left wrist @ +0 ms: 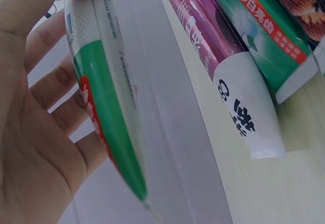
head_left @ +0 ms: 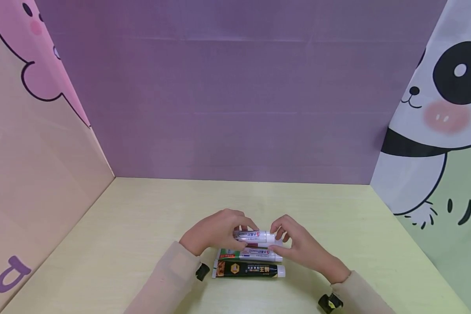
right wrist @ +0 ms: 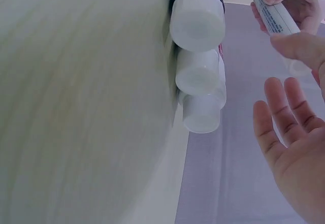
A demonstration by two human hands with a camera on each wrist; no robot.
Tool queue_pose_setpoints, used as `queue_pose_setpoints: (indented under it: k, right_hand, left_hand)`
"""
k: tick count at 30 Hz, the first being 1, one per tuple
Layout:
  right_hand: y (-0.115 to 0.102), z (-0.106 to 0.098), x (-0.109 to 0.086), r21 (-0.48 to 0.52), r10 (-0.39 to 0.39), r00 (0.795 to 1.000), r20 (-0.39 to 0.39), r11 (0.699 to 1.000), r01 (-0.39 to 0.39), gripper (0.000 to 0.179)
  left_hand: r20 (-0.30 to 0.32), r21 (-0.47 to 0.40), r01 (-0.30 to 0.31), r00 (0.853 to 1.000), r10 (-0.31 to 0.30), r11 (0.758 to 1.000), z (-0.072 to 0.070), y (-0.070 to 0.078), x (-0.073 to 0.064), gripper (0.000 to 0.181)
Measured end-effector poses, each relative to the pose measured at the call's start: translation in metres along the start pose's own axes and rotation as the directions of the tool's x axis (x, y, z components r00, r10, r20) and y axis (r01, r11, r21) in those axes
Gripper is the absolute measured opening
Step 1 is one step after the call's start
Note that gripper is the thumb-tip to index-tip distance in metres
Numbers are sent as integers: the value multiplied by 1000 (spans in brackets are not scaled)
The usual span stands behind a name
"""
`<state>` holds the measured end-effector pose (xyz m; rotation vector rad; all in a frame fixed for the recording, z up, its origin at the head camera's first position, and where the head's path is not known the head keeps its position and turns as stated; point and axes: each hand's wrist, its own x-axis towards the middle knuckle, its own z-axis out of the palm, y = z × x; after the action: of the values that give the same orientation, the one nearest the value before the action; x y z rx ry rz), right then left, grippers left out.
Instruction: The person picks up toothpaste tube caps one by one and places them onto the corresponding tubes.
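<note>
My left hand [head_left: 223,231] grips a green-and-white toothpaste tube [head_left: 254,237] between thumb and fingers, raised off the table with its white cap toward the right. At that cap end, my right hand [head_left: 302,244] pinches with thumb and index finger, while its other fingers spread loosely in the right wrist view. Beneath and in front lie more toothpaste tubes in a row. Nearest me is a black tube [head_left: 245,269], then another green-and-white tube [head_left: 251,255]. A purple tube with a white end [left wrist: 213,36] lies beyond it, mostly hidden by the hands in the head view.
The row rests on a pale wooden table [head_left: 153,218] with all caps facing right. A purple panel [head_left: 239,96] stands along the back. Printed side panels rise at left [head_left: 43,152] and right [head_left: 435,174]. Dark straps circle both wrists.
</note>
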<state>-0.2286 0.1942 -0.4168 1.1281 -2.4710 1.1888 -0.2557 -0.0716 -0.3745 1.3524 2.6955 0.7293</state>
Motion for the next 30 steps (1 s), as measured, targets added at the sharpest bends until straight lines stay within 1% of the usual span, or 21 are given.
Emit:
queue_pose_setpoints:
  k: [8,13,15,21,30]
  right_hand:
    - [-2,-1,2,19,18,1000,11,1000,-18,34]
    - [-3,-2,2,22,48,998,30,999,-49,26]
    - [-4,-2,2,17,72,997,40,997,-73,24]
    - [-4,-3,2,11,151,985,83,988,-152,19]
    - [-4,-2,2,27,207,965,163,977,-214,15]
  left_hand:
    - [-8,-6,-5,1000,5,1000,0,-1,0,33]
    - [-11,-7,1,1000,-1,1000,-1,-2,0,34]
    - [-10,-9,0,1000,0,1000,-1,-2,0,34]
    - [-11,-10,-4,1000,3,1000,-1,-1,-1,34]
    - [-7,2,0,1000,0,1000,-1,-1,-2,35]
